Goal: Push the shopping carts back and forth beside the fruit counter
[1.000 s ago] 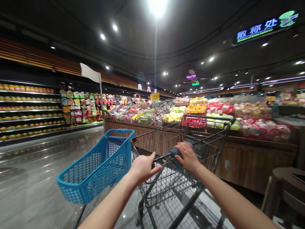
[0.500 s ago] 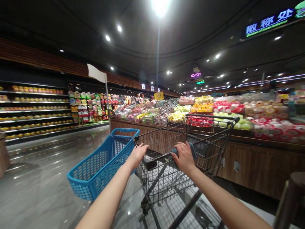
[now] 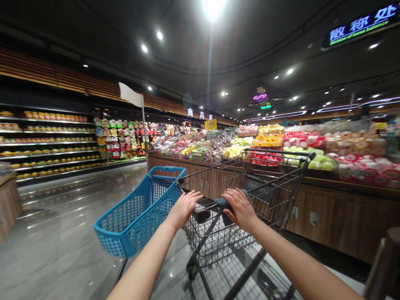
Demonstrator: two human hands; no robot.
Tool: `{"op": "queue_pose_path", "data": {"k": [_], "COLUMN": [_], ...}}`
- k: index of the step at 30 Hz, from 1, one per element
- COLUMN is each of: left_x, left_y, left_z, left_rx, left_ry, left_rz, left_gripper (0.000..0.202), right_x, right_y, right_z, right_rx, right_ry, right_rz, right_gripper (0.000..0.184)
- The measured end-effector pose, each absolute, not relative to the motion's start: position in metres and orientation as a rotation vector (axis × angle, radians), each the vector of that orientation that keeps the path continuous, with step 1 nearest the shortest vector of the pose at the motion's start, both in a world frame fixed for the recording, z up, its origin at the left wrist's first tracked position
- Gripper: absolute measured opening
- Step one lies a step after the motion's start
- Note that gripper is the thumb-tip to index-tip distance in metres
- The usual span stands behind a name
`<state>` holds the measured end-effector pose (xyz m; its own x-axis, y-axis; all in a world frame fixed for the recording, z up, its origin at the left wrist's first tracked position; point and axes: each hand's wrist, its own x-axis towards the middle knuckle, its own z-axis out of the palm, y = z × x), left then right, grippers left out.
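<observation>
A black wire shopping cart [image 3: 215, 246] stands in front of me, with its basket stretching away to the right. My right hand [image 3: 239, 208] is curled over the blue-grey part of its handle [image 3: 223, 204], the thumb on the near side. At the handle's left end, by the black corner piece [image 3: 201, 214], lies my left hand [image 3: 186, 208], closed over the cart; its thumb and the underside of its grip are hidden. Beside my left hand stands a blue plastic basket trolley [image 3: 125, 225], and nothing shows inside it. The cart's wire basket also shows no goods.
Wooden display counters [image 3: 331, 212] piled with wrapped goods [image 3: 290, 139] run along the front and right. Stocked shelves [image 3: 56, 143] line the left wall beyond glossy floor [image 3: 56, 233]. A white flag [image 3: 129, 95] rises on a pole behind the blue trolley. A brown post [image 3: 383, 262] stands at lower right.
The view has shifted slightly, so the shelves and signs sit a little further right. My left hand has slid slightly right along the cart; my right hand stays on the handle.
</observation>
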<state>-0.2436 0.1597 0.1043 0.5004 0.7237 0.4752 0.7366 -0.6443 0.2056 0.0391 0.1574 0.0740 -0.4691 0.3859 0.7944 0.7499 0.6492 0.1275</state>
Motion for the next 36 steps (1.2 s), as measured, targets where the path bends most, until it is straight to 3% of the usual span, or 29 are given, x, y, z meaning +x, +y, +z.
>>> {"op": "queue_pose_path", "data": {"k": [10, 22, 36], "left_x": [-0.229, -0.215, -0.196], "left_y": [0.165, 0.165, 0.17], "left_z": [0.098, 0.099, 0.094], "left_rx": [-2.633, -2.551, -2.571], "left_ry": [-1.395, -1.41, -1.465], "left_rz": [-0.924, -0.921, -1.059], "left_gripper": [0.051, 0.049, 0.045], "right_x": [0.11, 0.015, 0.103], "right_y": [0.191, 0.156, 0.201], "right_z": [0.076, 0.071, 0.082], "right_rx": [-1.115, -0.95, -1.105], "right_ry": [-1.901, -2.031, -2.013], "right_rz": [-0.631, -0.547, -0.562], "right_gripper": [0.034, 0.041, 0.032]}}
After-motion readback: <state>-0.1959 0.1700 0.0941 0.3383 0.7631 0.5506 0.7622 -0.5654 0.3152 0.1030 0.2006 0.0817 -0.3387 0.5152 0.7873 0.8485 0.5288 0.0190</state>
